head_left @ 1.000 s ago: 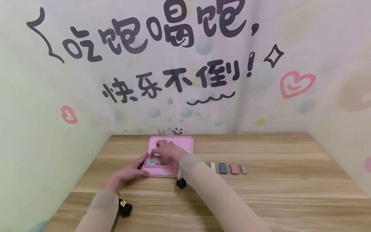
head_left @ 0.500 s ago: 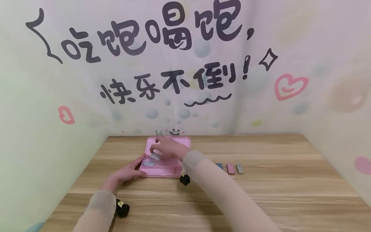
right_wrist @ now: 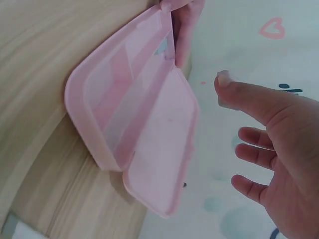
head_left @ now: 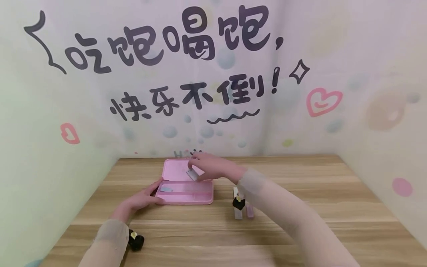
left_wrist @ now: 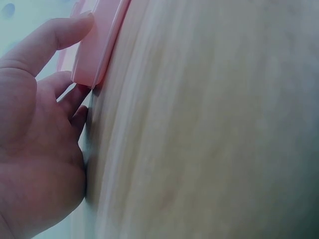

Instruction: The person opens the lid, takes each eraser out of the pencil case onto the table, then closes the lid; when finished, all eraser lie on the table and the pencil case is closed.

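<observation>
A pink pencil case (head_left: 195, 201) lies open on the table, lid tipped toward the wall. My left hand (head_left: 141, 200) grips its left end, the thumb on the near side and the other fingers round the far side. Above the lid, my right hand (head_left: 211, 167) pinches a small pale grey block, eraser-like (head_left: 192, 174), between thumb and fingers. In the right wrist view the thumb covers most of that block (right_wrist: 227, 103). A light blue block (head_left: 166, 189) lies in the case's rear compartment, at the left. The front compartment has a divider.
On the wooden table (head_left: 186, 237), right of the case, lie a white block (head_left: 235, 191), a grey block (head_left: 238, 214) and a lilac block (head_left: 250, 211). The right sleeve hides part of the table there. A printed cloth wall (head_left: 150, 133) stands behind.
My right hand has lifted the pale grey block out of the case and moved right with it. Its forearm now covers the blue, pink and grey blocks. The left hand keeps its hold.
</observation>
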`<control>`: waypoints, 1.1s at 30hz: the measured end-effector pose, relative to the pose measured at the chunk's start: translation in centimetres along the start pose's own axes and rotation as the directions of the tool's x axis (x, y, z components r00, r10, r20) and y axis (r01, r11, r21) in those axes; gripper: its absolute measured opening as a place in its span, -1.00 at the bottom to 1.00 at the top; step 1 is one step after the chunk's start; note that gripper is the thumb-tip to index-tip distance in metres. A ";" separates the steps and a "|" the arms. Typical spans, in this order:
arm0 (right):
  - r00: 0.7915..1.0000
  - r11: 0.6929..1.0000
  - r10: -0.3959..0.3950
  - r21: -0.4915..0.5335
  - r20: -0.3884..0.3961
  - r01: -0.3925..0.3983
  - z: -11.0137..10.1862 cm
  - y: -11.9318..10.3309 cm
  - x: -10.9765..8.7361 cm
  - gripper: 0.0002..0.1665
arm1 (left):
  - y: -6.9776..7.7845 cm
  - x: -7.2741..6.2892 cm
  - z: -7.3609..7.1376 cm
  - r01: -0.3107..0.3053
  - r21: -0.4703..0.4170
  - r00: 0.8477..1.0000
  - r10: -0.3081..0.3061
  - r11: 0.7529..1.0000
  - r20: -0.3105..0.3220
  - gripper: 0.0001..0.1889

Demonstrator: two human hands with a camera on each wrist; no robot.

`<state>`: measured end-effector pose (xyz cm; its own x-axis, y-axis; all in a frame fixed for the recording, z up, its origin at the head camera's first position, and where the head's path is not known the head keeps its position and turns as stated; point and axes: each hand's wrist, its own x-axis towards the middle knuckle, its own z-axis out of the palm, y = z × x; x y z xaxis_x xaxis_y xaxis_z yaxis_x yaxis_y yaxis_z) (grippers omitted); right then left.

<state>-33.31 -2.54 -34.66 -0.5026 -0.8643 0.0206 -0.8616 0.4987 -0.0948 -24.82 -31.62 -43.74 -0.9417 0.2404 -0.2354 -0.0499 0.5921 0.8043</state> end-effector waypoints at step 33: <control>0.964 0.903 0.186 0.420 -0.191 -0.091 3.4 5.0 -19.6 -0.54 | -0.2 0.0 -0.1 -0.012 0.004 1.000 0.012 1.000 0.011 0.05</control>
<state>-27.56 16.69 -38.88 -0.6580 -0.7279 0.1928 -0.7025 0.5011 -0.5053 -24.88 -31.83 -43.89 -0.9385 0.2560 -0.2318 -0.0372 0.5924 0.8048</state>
